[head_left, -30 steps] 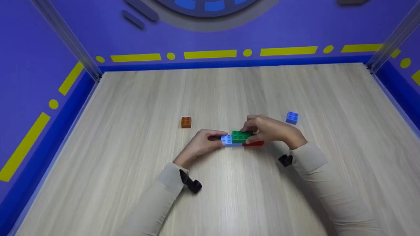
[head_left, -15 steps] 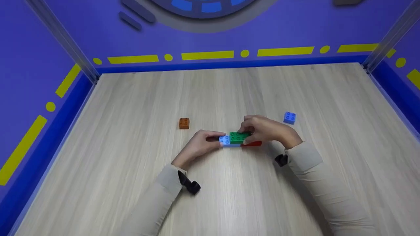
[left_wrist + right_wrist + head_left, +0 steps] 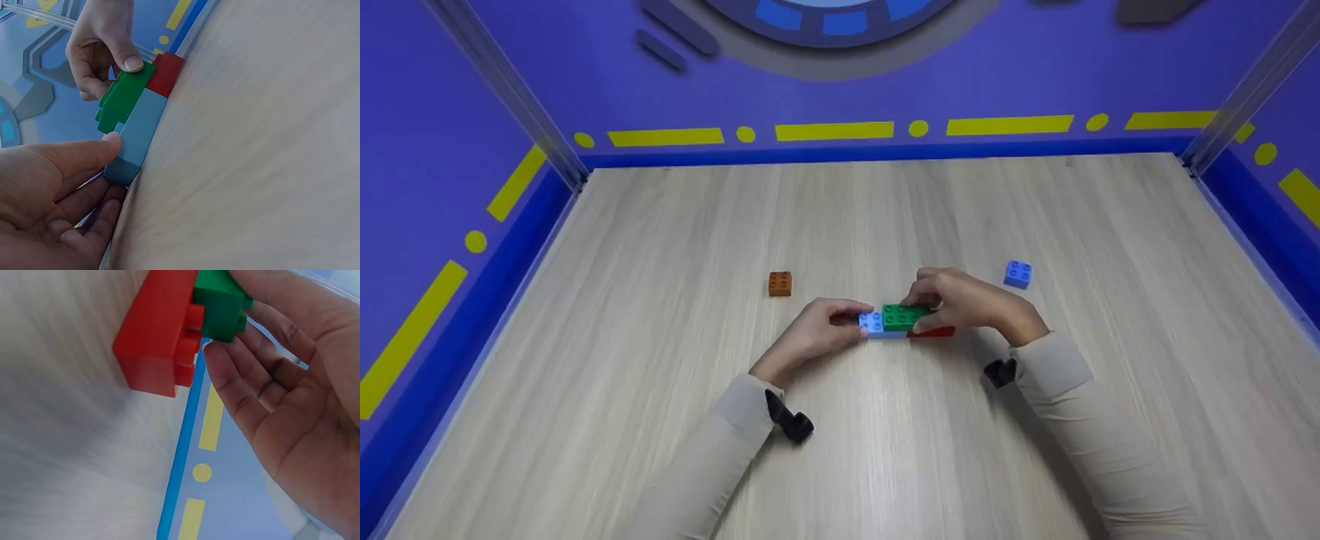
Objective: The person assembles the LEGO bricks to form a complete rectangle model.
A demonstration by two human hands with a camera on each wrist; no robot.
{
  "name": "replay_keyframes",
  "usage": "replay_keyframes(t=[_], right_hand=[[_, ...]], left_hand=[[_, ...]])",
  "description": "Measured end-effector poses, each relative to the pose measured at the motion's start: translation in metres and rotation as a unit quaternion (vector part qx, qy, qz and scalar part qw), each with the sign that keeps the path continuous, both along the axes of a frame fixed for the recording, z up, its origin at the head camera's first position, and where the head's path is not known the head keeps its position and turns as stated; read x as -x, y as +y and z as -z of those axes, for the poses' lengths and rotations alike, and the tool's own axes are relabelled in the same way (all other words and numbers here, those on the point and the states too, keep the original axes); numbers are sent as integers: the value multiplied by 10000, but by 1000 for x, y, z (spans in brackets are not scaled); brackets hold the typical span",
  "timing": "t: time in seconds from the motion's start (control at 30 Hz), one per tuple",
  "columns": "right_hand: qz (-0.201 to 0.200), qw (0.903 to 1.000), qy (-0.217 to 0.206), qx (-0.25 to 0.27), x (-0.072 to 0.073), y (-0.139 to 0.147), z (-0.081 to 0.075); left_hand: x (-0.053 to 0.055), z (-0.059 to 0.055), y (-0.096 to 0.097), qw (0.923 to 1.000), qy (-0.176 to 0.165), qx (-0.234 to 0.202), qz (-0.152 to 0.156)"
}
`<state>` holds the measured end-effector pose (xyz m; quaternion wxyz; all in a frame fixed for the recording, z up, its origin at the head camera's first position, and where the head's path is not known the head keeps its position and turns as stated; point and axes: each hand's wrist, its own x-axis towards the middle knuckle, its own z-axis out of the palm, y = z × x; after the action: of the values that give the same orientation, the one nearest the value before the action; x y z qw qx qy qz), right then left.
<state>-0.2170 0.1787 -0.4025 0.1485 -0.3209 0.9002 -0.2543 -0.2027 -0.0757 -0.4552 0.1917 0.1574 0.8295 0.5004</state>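
Observation:
On the table a light blue brick (image 3: 871,322) and a red brick (image 3: 937,331) lie end to end. A green brick (image 3: 901,316) sits on top, spanning the joint between them. My left hand (image 3: 819,330) pinches the left end of the light blue brick between thumb and fingers. With thumb and fingers, my right hand (image 3: 971,300) grips the green brick near its right end. In the right wrist view, studs of the red brick (image 3: 152,337) show uncovered beside the green brick (image 3: 216,306).
An orange-brown brick (image 3: 780,283) lies to the left, beyond my left hand. Farther right, a blue brick (image 3: 1018,274) lies behind my right wrist. Blue walls (image 3: 840,97) with yellow marks enclose the wooden table (image 3: 855,450) at the back and sides.
The view has shifted slightly. Both hands keep their holds, and the green brick stays in place on the light blue and red bricks.

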Motion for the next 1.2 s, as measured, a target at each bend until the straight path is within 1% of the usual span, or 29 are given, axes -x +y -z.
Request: replay_keyframes(t=[0.13, 0.23, 0.5, 0.6, 0.9, 1.2], right_hand=[[44, 10000, -10, 43, -1, 0, 2], [61, 10000, -7, 61, -1, -1, 3], [63, 9999, -52, 107, -2, -2, 4], [87, 9999, -51, 112, -3, 0, 4], [114, 9999, -42, 38, -3, -1, 2], [144, 9999, -74, 32, -2, -1, 2]], left_hand=[[0, -1, -2, 9999, 51, 92, 133], [0, -3, -3, 9995, 168, 168, 220], [-2, -9, -7, 9975, 546, 48, 444], [-2, -12, -7, 9968, 598, 117, 526], [1, -19, -10, 9947, 769, 245, 635], [7, -25, -18, 9888, 1259, 363, 708]])
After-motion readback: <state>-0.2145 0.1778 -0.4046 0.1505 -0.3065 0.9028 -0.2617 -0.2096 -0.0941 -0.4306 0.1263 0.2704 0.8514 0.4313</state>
